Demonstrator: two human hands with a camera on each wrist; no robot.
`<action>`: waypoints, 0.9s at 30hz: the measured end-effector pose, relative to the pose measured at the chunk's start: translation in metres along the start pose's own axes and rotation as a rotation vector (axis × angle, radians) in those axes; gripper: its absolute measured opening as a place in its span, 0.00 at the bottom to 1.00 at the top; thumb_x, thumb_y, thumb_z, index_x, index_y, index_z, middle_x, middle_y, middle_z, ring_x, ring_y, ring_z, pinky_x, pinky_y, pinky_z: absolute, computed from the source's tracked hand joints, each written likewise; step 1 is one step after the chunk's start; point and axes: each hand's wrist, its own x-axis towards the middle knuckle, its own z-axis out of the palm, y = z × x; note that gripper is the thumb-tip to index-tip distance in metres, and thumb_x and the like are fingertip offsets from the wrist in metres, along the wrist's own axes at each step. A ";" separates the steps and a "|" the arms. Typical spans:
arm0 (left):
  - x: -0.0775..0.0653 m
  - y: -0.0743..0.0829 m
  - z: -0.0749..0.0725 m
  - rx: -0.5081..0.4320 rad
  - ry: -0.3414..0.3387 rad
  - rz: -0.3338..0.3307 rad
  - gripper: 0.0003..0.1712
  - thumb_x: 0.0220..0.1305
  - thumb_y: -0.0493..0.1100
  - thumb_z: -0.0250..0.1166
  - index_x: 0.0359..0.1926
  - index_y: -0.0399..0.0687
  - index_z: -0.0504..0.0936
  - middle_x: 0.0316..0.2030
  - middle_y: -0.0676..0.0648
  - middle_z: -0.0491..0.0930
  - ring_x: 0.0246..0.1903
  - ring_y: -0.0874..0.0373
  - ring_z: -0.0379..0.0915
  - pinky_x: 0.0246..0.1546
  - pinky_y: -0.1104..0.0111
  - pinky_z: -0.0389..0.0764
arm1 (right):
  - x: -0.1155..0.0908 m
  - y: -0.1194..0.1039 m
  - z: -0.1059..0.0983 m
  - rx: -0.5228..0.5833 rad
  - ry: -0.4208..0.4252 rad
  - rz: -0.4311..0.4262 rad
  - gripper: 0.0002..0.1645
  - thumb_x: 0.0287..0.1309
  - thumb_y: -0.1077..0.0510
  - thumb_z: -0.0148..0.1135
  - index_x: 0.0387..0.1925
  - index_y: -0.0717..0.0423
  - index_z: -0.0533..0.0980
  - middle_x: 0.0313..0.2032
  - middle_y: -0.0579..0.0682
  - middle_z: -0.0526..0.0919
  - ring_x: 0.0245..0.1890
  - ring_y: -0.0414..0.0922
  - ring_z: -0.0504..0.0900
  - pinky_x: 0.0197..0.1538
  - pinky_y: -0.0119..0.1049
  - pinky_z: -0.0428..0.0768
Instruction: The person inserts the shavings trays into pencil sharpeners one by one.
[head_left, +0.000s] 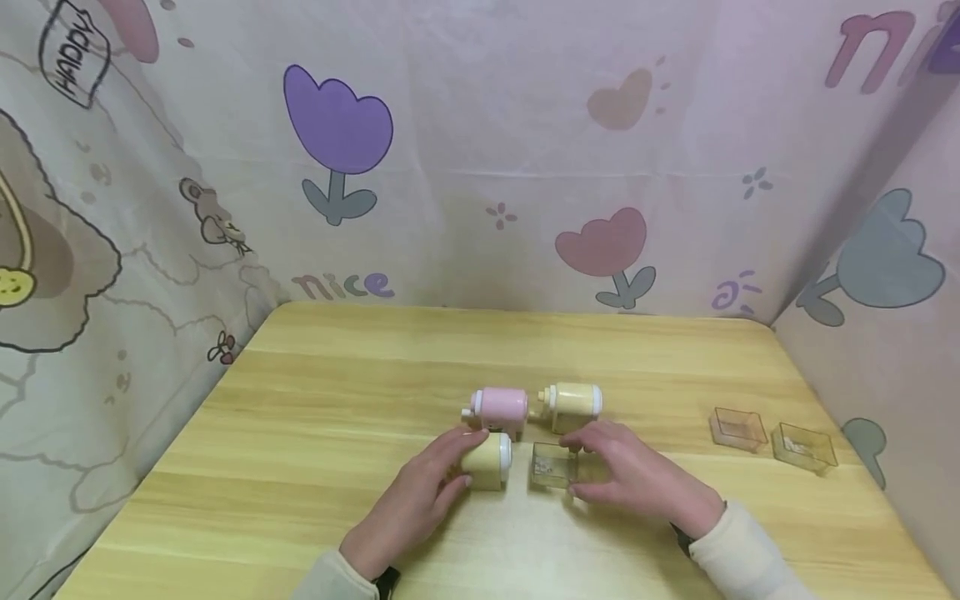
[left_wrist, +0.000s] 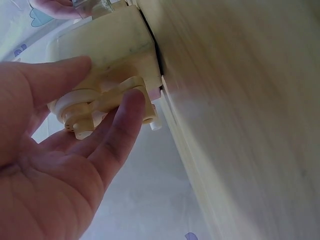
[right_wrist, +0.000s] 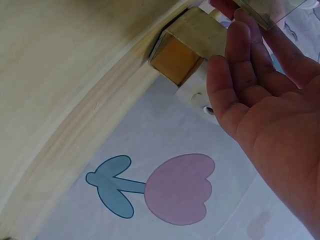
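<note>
The yellow crank pencil sharpener sits on the table within the curl of the left hand's fingers, which grasp its body from the crank end; one fingertip lies against the crank arm. It looks like hard, smooth plastic, so expect a stiff shell, fairly light and a little slick. The broad sides of the body seem the steadiest hold; the crank may turn under load.

Just beside it, the fingers of the right hand pinch the end of a see-through yellowish drawer, thumb at the near corner and fingertips at the far one. Its thin walls should be very light and rigid, and could crack if squeezed; opposite side walls are the safer grip.

Past the left fingers stands a pink pencil sharpener; just past the right fingers, a second yellow sharpener, its drawer bay hollow in the right wrist view. Well to the right of the right fingers lie a pinkish drawer and an amber drawer.

Under everything, the table has a pale wood grain, probably smooth enough for light parts to slide. Behind and to both sides hangs a pale fabric backdrop printed with tulips and lettering.
</note>
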 end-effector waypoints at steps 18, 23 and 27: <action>0.019 -0.002 -0.012 0.026 -0.005 0.007 0.34 0.67 0.41 0.58 0.71 0.66 0.59 0.69 0.50 0.62 0.66 0.58 0.59 0.62 0.63 0.64 | 0.022 0.003 -0.008 0.007 -0.032 -0.027 0.36 0.47 0.44 0.71 0.57 0.52 0.73 0.50 0.44 0.77 0.51 0.45 0.73 0.57 0.48 0.70; 0.012 -0.002 -0.009 0.017 -0.028 -0.026 0.33 0.68 0.42 0.57 0.71 0.66 0.59 0.69 0.51 0.62 0.66 0.58 0.58 0.62 0.63 0.62 | 0.017 0.001 -0.005 0.022 -0.045 -0.014 0.36 0.47 0.44 0.71 0.57 0.52 0.73 0.51 0.45 0.77 0.52 0.47 0.73 0.58 0.49 0.70; 0.008 -0.001 -0.005 0.002 -0.028 -0.036 0.33 0.67 0.42 0.58 0.70 0.66 0.60 0.68 0.52 0.63 0.66 0.60 0.59 0.62 0.64 0.62 | 0.013 -0.001 0.000 0.028 -0.045 -0.005 0.36 0.47 0.44 0.71 0.57 0.52 0.73 0.51 0.45 0.77 0.52 0.47 0.73 0.58 0.48 0.70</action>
